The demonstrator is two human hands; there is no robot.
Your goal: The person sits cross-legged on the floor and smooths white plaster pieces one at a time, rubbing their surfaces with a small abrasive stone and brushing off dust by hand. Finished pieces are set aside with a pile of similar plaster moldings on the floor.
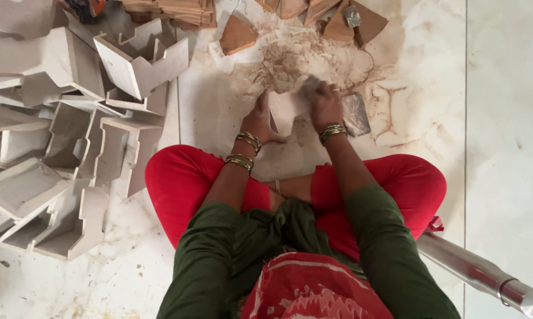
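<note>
left hand (259, 120) steadies a pale wooden piece (287, 109) on the floor; right hand (324, 101), closed on a blurred sanding pad (311, 85), rubs it.

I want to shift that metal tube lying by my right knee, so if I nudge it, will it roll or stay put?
The metal tube looks round and smooth, so it would likely roll sideways on the floor if nudged. Its polished surface suggests it may be slippery to hold. It looks rigid, so it should not bend; its weight cannot be judged, since whether it is hollow is unclear.

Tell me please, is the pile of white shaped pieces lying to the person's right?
No, the white pieces are piled on the floor by the left hand; a metal tube lies on the right.
</note>
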